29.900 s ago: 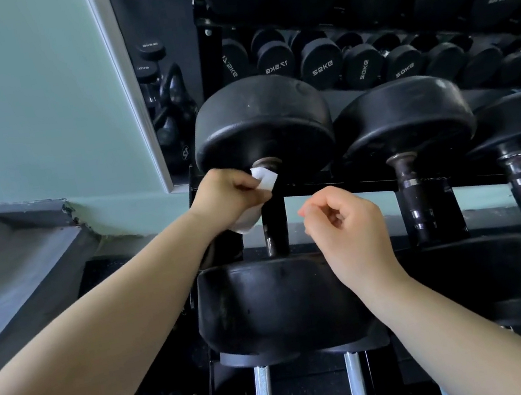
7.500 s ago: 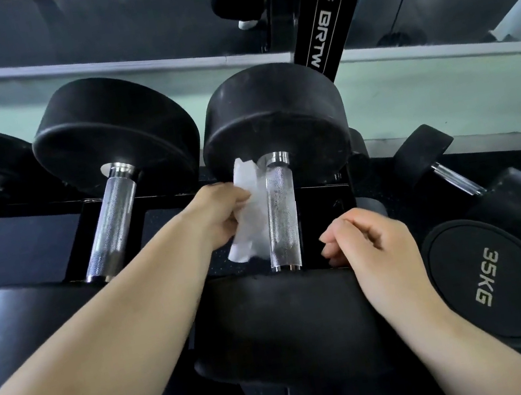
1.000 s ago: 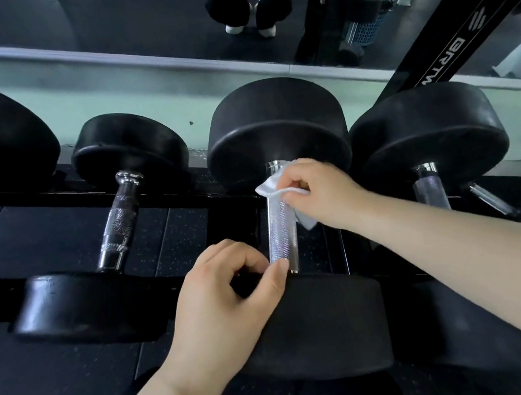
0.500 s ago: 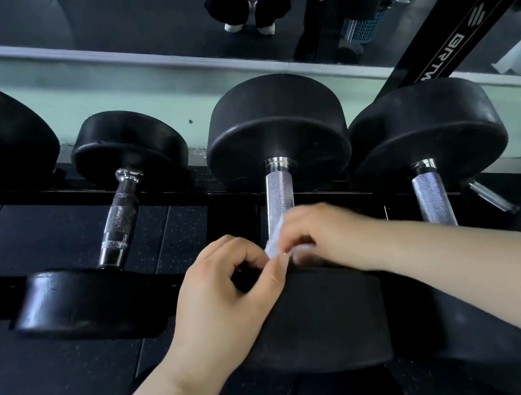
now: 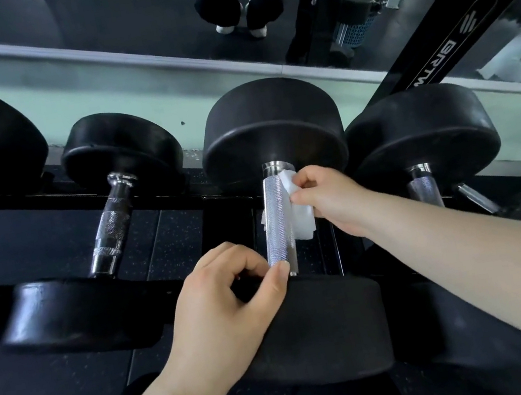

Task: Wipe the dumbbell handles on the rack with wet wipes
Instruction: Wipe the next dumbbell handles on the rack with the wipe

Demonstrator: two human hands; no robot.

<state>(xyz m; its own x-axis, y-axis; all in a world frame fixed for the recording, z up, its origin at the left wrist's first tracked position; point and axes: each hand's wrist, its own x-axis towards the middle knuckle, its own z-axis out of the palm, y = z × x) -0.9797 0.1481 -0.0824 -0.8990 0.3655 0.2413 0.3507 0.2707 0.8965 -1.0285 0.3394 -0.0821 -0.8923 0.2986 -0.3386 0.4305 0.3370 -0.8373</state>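
Four dumbbells (image 5: 121,145) side by side across the rack (image 5: 427,46), heads black, bars chromed. Biggest in the view: centre dumbbell (image 5: 271,125), far head toward the mirror (image 5: 150,14), near head (image 5: 327,325) low in the frame. Resting on that near head, left hand (image 5: 227,293), fingers curled, thumb tip touching the near end of the handle (image 5: 276,222); impossible to tell whether gripping anything or merely bracing. Reaching in from the right, right hand (image 5: 332,198), fingers pinched on the wet wipe (image 5: 301,218) and holding it against the right flank of the handle, up near the far collar. Wipe bunched beside the bar, not wrapped around it, lower part hanging loose.

Judged mid-wipe on this one handle. Likely troubles from here:
- Cleaning one flank only, left and under sides missed, given that sideways contact.
- Snagging or tearing on the knurling under a hard drag.
- Losing the pinch on a thin, damp sheet.
- Knocking knuckles on the neighbouring dumbbell (image 5: 422,134), close on the right.
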